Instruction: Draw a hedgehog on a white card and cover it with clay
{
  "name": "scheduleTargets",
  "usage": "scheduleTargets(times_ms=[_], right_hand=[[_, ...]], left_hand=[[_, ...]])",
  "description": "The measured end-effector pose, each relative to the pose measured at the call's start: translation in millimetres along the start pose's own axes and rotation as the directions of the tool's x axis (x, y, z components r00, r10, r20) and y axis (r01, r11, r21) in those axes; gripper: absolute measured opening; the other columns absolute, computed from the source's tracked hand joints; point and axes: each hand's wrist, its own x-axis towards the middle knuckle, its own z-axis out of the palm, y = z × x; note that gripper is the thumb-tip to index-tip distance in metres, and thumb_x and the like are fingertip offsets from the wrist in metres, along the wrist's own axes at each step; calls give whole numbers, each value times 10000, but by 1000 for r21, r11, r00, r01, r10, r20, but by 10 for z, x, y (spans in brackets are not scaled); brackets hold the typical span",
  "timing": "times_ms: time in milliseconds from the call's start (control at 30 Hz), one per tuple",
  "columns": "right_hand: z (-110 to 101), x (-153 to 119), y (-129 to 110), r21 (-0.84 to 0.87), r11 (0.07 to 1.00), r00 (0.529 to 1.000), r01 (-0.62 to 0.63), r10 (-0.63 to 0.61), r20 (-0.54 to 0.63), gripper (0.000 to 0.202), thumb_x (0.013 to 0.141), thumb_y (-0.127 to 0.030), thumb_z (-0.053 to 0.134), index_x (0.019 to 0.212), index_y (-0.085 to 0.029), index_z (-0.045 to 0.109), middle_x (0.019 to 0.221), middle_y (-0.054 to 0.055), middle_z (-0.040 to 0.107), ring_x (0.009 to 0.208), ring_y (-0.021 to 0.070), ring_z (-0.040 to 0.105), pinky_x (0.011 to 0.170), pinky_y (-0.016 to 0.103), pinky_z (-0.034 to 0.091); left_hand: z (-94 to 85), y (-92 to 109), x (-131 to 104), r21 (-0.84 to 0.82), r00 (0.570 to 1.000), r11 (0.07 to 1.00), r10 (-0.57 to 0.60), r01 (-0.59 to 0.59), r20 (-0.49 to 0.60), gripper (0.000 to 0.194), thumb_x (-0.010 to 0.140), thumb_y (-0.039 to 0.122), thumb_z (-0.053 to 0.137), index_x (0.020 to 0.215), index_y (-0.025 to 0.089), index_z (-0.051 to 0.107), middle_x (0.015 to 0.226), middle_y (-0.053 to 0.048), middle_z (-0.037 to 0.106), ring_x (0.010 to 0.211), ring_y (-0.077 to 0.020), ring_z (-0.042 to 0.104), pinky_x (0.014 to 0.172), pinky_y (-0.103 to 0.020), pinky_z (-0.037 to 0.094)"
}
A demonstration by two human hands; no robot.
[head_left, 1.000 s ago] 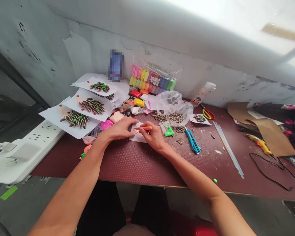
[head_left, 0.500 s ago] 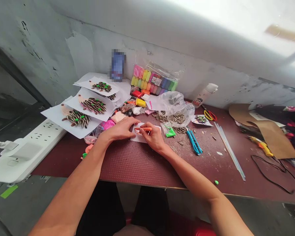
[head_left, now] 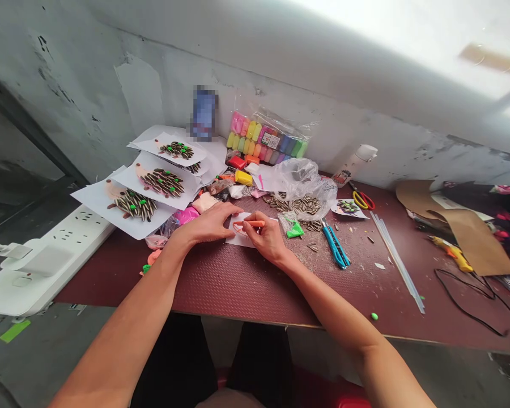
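My right hand point(head_left: 266, 235) is closed around an orange pen point(head_left: 257, 223), with its tip down on a small white card point(head_left: 242, 239). Orange lines show on the card near the pen tip. My left hand point(head_left: 212, 224) lies at the card's left side, fingers and thumb apart, the fingertips touching its edge. Just right of my right hand is a small clear bag with green clay point(head_left: 294, 228). Behind my hands lie sunflower seeds point(head_left: 300, 204), partly under a crumpled clear plastic bag point(head_left: 308, 178).
Sheets with seed hedgehogs point(head_left: 161, 182) are stacked left, beside a white power strip point(head_left: 79, 226). Coloured clay packs point(head_left: 266, 136) stand against the wall. A blue utility knife point(head_left: 335, 246), scissors point(head_left: 362, 199), glue sticks point(head_left: 397, 260) and a yellow glue gun point(head_left: 454, 252) lie right.
My right hand and the pen have shifted very slightly to the right on the card. My left hand stays in place.
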Motion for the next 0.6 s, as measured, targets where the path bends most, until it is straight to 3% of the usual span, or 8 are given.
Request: scheduleTargets(times_ms=[400, 600], right_hand=[[-23, -31, -17, 4, 1000, 1000, 21, -21, 17, 239, 905, -365, 570, 720, -214, 562, 709, 5, 688, 612, 127, 562, 611, 252, 413], [8, -9, -7, 26, 1000, 1000, 16, -16, 10, 223, 911, -404, 573, 798, -216, 608, 743, 13, 695, 632, 134, 576, 599, 251, 394]], left_hand=[[1, 6, 5, -2, 1000, 1000, -17, 17, 1, 616, 722, 269, 642, 1333, 214, 589, 1367, -87, 622, 1284, -293, 541, 1124, -430, 412], [8, 2, 10, 2, 1000, 1000, 0, 0, -7, 612, 716, 274, 645, 1321, 196, 598, 1340, -95, 633, 1252, -295, 557, 1103, -424, 430]])
